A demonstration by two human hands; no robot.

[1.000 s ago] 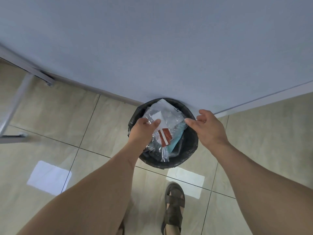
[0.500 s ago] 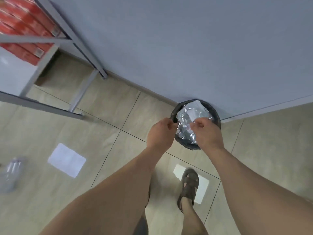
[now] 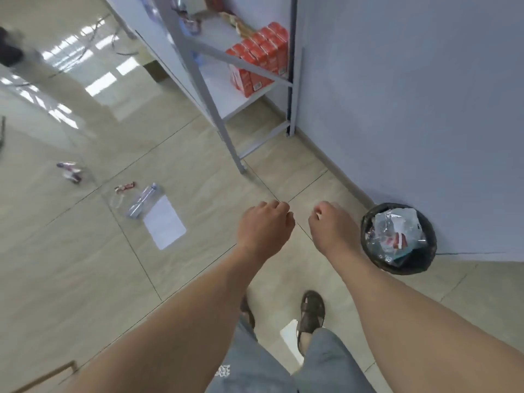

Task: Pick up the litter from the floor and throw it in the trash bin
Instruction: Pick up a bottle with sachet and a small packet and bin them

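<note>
Glossy beige floor tiles (image 3: pixel 85 265) fill most of the view, meeting a pale blue-grey wall (image 3: pixel 411 95) on the right. Against that wall stands a white metal shelf rack (image 3: pixel 226 89) with a row of red cartons (image 3: pixel 259 56) on its lower board. At the foot of the wall sits a round black trash bin (image 3: pixel 368 222), lined with a dark bag and holding crumpled clear plastic wrap (image 3: pixel 394 225) with a red-and-white piece among it. Two bare forearms reach forward from the bottom of the view over grey trousers and a brown sandal (image 3: pixel 312 310). The left hand (image 3: pixel 265 226) hangs above the floor with fingers loosely curled, its grip holding nothing; the right hand (image 3: pixel 330 225) is just beside it, to the left of the bin and apart from its rim, fingers likewise loosely curled and holding nothing. Litter lies well to the left on the tiles: a white sheet of paper (image 3: pixel 164 221), a crushed clear plastic bottle (image 3: pixel 141 201) touching its upper corner, a small red-and-white wrapper (image 3: pixel 125 187) just beyond the bottle, and farther left a blurred small wrapper (image 3: pixel 71 171) whose kind cannot be told.
</note>
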